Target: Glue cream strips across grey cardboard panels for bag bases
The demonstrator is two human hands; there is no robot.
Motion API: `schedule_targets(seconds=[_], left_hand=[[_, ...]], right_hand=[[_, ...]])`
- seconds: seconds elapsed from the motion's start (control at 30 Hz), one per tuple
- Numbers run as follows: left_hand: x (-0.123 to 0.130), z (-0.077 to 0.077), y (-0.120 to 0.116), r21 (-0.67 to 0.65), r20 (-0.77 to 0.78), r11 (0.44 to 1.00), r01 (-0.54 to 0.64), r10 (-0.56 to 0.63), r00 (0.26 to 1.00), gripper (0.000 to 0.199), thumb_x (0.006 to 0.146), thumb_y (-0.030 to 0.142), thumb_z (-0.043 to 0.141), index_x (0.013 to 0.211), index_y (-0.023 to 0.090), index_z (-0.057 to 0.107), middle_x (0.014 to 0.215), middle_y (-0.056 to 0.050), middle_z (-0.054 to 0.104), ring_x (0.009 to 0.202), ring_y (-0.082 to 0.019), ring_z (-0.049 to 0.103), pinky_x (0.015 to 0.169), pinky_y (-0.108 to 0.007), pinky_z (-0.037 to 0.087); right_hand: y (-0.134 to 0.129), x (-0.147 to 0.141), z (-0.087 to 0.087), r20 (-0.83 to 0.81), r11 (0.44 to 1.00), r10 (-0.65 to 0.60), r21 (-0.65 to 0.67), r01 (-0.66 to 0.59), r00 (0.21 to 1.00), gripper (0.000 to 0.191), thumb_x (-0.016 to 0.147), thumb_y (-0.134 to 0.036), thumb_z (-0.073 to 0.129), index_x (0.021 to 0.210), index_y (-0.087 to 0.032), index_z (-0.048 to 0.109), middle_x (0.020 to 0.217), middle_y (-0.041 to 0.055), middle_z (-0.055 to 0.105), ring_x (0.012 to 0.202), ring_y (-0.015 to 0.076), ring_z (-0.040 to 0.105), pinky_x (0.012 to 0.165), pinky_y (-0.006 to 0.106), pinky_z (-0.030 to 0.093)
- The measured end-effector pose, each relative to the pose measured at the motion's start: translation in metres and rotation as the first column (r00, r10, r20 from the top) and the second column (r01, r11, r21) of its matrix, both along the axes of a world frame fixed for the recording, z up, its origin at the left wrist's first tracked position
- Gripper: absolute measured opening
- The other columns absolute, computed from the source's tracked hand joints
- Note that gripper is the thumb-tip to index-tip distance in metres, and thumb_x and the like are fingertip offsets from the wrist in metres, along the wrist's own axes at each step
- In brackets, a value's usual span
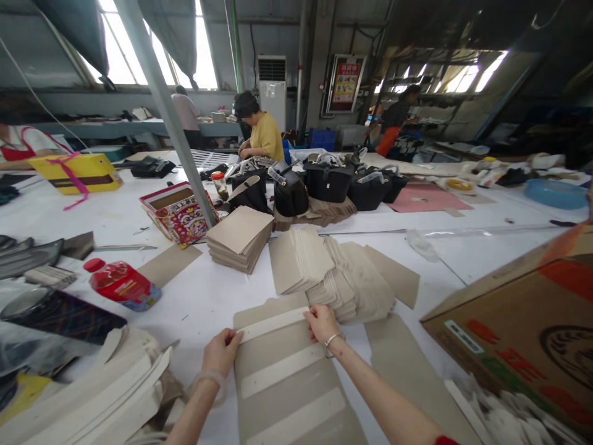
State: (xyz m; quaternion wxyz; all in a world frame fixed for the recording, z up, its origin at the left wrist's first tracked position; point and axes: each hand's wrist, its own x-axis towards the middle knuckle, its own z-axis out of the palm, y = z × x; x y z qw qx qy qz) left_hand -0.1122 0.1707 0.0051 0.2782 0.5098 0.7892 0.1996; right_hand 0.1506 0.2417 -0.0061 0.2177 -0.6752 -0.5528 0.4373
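Note:
My left hand (221, 353) pinches the left end of a pale strip (273, 324) that lies across the top of a large grey-beige sheet (296, 405). At the strip's right end my right hand (322, 324) has its fingers closed on it. Two more pale strips (283, 369) lie roughly parallel lower on the same sheet. Just beyond the sheet are fanned stacks of beige cut pieces (301, 259) and a squarer stack of beige boards (241, 232).
A large cardboard box (523, 321) stands at the right. Loose pale strips (134, 371) pile up at the lower left, near a red bottle (121, 283). Black handbags (328, 180) and a metal pole (169, 117) stand farther back. Several people are across the room.

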Motion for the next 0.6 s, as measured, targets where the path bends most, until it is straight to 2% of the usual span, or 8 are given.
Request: schedule_targets(seconds=[0.2,0.43,0.6], left_hand=[[-0.003,-0.0054,-0.0016,-0.014,0.008,1.0,0.016,-0.016,1.0,0.027,0.076,0.042,0.046,0.066,0.02,0.058,0.059,0.002,0.059,0.062,-0.014,0.054,0.059,-0.023,0.035],[-0.0039,-0.009,-0.0036,0.002,0.092,1.0,-0.013,0.013,0.996,0.031,0.073,0.047,0.047,0.063,0.02,0.059,0.057,0.003,0.059,0.063,-0.016,0.054,0.059,-0.024,0.037],[-0.0032,-0.0098,-0.0021,-0.033,0.078,0.999,-0.022,0.024,0.997,0.031,0.073,0.047,0.046,0.066,0.02,0.059,0.059,0.002,0.058,0.064,-0.016,0.054,0.059,-0.025,0.037]], right_hand=[[0.0004,-0.0002,-0.0036,0.08,1.0,0.014,0.021,-0.016,0.997,0.019,0.077,-0.03,0.045,0.065,-0.017,0.053,0.052,0.0013,0.059,0.035,0.0114,0.052,0.032,0.018,0.033],[0.0004,0.0016,-0.0002,0.163,0.994,0.043,0.088,-0.058,0.986,0.021,0.077,-0.028,0.047,0.064,-0.016,0.057,0.054,0.0024,0.061,0.043,0.0105,0.054,0.044,0.019,0.037],[0.0011,0.0015,0.0011,0.216,0.991,0.056,0.108,-0.081,0.975,0.022,0.078,-0.028,0.047,0.063,-0.017,0.058,0.053,0.0021,0.061,0.042,0.0104,0.052,0.045,0.02,0.035]])
